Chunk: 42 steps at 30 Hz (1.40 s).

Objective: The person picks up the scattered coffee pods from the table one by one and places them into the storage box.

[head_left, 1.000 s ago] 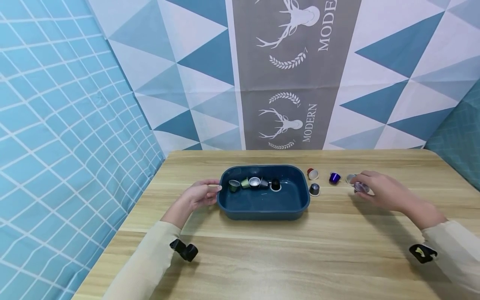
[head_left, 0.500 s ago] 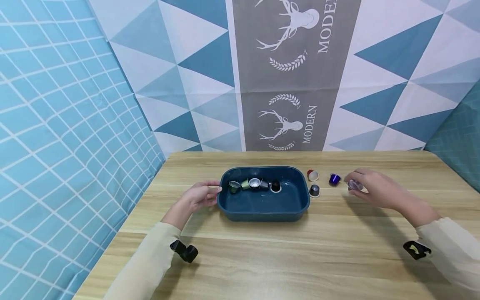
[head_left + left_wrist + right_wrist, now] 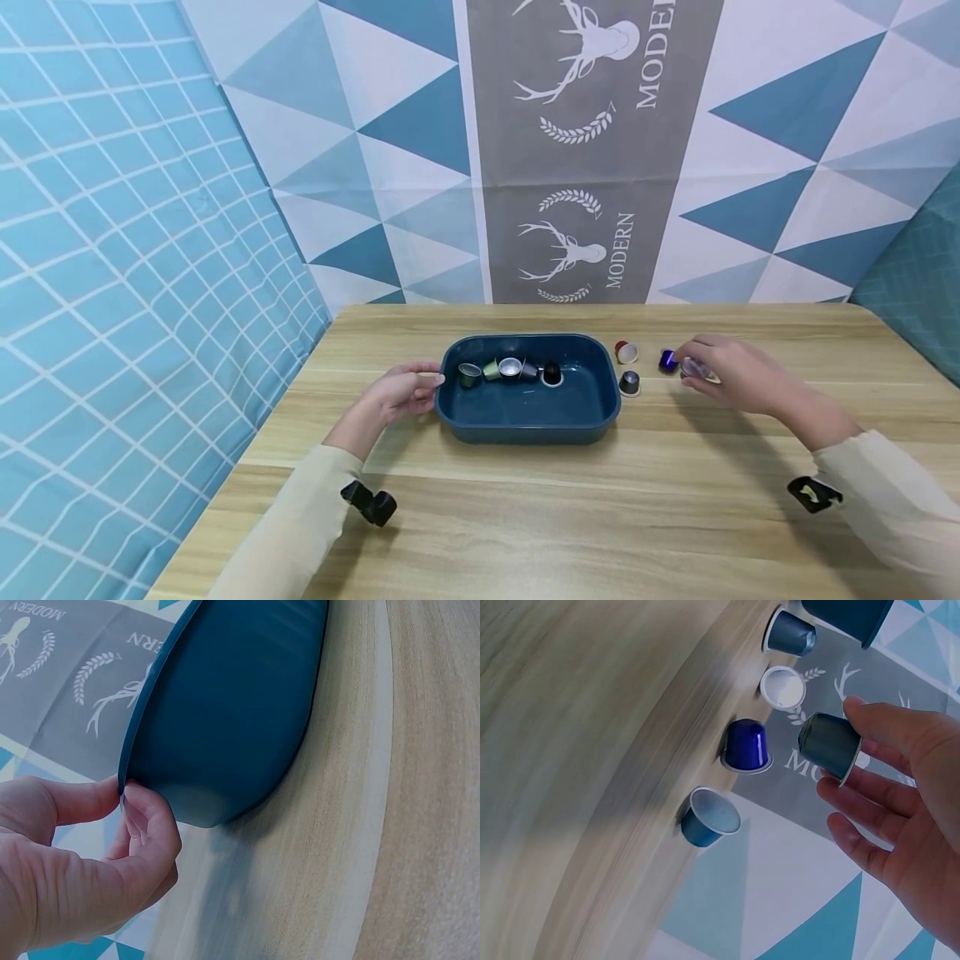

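My left hand (image 3: 405, 392) pinches the left rim of a dark blue rectangular basin (image 3: 525, 433); in the left wrist view, thumb and fingers meet on that rim (image 3: 135, 727). My right hand (image 3: 738, 375) holds a grey-green coffee capsule (image 3: 829, 746) between thumb and fingers, above the table. Close by its fingers lies a shiny blue capsule (image 3: 668, 361). A teal capsule (image 3: 709, 817) with a pale lid shows in the right wrist view; the hand covers it in the head view. Several capsules lie in the basin, among them a green one (image 3: 469, 376) and a black one (image 3: 552, 372).
Right of the basin are a red capsule (image 3: 626, 352) with its pale lid showing and a dark grey capsule (image 3: 630, 382). The wooden table (image 3: 525, 517) meets a patterned cloth backdrop (image 3: 562, 167) at the back and a blue grid cloth (image 3: 135, 250) at the left.
My right hand has lifted the grey-green capsule and carried it left, toward the blue capsule. The left hand and basin stay where they were.
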Each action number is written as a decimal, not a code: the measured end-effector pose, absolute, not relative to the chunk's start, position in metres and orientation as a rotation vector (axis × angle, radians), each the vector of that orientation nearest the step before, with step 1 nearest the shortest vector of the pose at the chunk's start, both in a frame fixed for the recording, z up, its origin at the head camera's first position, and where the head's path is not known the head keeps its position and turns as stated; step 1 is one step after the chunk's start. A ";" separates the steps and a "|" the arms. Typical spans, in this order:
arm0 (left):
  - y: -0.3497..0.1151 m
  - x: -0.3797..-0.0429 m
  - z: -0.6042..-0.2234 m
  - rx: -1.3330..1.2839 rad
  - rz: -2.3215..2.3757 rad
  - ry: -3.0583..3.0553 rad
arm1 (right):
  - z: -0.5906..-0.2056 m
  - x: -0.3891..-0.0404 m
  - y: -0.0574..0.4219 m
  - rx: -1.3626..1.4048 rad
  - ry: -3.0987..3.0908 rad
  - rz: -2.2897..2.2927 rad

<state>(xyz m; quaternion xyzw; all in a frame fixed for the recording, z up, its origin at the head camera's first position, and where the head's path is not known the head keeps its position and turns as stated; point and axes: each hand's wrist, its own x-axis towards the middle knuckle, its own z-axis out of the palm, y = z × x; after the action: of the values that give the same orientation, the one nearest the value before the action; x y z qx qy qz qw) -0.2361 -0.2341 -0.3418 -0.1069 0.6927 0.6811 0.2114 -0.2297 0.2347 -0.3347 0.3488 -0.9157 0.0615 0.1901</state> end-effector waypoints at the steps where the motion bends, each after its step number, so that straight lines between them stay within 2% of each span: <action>1: -0.234 -0.236 -0.342 -0.301 1.892 1.926 | -0.335 -0.230 0.234 0.982 -2.571 0.173; 42: -0.234 -0.236 -0.342 -0.281 1.851 1.974 | -0.307 -0.226 0.193 1.046 -2.581 0.239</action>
<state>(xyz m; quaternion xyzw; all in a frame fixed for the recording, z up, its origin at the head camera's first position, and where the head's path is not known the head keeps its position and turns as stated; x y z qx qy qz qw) -0.2357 -0.2337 -0.3420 -0.1009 0.7095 0.6653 0.2092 -0.2260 0.1929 -0.3065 0.3687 -0.9096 0.0841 0.1721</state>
